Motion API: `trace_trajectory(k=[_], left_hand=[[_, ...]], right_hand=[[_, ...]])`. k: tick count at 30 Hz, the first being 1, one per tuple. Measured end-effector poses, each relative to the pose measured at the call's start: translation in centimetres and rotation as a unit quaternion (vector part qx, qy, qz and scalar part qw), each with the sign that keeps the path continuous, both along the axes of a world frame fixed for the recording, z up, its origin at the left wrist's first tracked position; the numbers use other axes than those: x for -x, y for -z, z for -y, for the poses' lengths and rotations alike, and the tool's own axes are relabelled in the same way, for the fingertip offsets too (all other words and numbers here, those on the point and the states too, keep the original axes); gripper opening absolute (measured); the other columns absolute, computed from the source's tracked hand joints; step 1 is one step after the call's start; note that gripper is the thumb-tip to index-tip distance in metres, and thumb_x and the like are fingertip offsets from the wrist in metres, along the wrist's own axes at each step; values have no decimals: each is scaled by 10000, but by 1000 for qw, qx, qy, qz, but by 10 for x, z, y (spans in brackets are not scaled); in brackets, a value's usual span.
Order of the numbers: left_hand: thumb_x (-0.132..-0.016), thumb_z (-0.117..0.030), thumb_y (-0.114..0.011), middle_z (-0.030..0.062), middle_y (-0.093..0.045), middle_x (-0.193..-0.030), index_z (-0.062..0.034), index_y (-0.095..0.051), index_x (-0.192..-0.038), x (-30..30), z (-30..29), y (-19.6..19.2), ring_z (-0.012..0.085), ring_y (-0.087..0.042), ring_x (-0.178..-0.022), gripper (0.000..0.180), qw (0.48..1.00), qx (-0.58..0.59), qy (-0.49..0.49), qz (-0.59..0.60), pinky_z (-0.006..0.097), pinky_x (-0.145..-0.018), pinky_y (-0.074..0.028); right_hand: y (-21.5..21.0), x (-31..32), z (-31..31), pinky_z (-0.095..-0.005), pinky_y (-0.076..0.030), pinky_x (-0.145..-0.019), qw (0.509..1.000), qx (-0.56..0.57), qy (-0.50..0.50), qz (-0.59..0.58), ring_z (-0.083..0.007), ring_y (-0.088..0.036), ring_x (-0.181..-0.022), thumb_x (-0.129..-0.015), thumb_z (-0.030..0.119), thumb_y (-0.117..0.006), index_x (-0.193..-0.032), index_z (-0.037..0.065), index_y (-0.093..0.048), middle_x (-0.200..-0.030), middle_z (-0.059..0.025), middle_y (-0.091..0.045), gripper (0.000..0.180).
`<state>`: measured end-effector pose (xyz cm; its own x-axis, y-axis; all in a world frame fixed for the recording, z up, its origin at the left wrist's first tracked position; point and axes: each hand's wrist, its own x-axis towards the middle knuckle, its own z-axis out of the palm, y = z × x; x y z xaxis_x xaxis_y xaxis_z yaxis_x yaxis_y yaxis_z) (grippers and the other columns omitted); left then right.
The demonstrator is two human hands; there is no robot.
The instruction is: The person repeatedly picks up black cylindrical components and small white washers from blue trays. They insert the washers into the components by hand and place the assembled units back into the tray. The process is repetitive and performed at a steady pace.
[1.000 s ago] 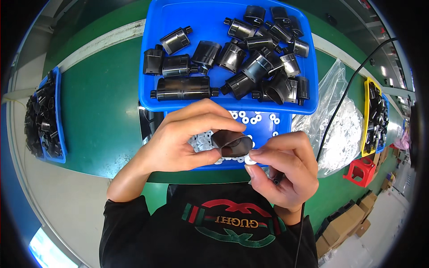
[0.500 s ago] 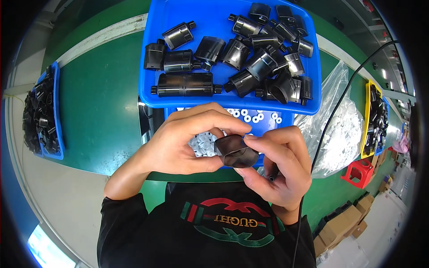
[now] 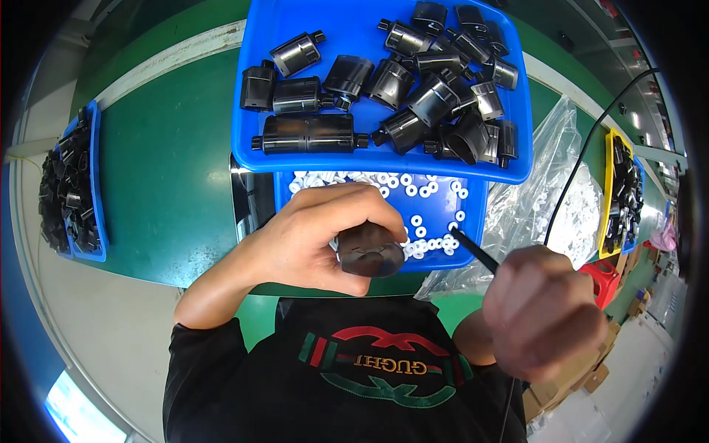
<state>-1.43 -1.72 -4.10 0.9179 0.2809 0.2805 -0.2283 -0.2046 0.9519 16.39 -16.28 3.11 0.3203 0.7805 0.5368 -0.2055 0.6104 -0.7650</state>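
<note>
Left hand pinches a glossy, smoky-brown rounded shell — right hand, well apart, grips a slim black tool

The held housing is smooth, glossy plastic; the black housings shine likewise. The upper blue tray is smooth plastic, the white rings matt plastic. The bag is crinkled, shiny clear film, the green table smooth with a sheen, the shirt matt cloth.
</note>
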Motion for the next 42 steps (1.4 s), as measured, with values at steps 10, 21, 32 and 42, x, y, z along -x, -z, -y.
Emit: trace_trajectory(k=[10, 21, 32, 42], left_hand=[[-664, -5, -700, 69, -605, -789, -65, -493, -963, 6, 8, -10, 250, -637, -666, 368, 993, 14, -8, -118, 339, -589, -481], [-655, 7, -703, 86, -574, -748, -71, -470, -968, 4, 8, -4, 292, -590, -612, 398, 997, 37, 25, -67, 355, -546, -438], [-669, -34, -723, 98, -546, -702, -51, -460, -943, 6, 9, -15, 369, -599, -628, 381, 998, 9, -6, -65, 403, -538, -442], [-647, -44, -723, 104, -553, -719, -50, -472, -922, 0, 3, -7, 360, -589, -620, 373, 997, 15, 26, -68, 386, -540, -439]], right_hand=[[-2, 25, -19, -242, -277, -380, 998, -21, -46, -42, -106, -439, -456, -713, -105, -719, -735, 73, -532, -602, -28, -560, 259], [2, 23, -30, -236, -295, -412, 985, 93, -147, 6, -122, -453, -539, -738, -93, -734, -777, 43, -579, -673, -49, -596, 209], [21, 33, -33, -237, -253, -385, 994, 6, -107, 6, -111, -410, -481, -712, -126, -718, -716, 57, -515, -646, -46, -570, 274], [20, 40, -32, -255, -247, -399, 996, 71, -61, 15, -121, -408, -453, -734, -27, -736, -690, 58, -530, -580, -25, -518, 227]])
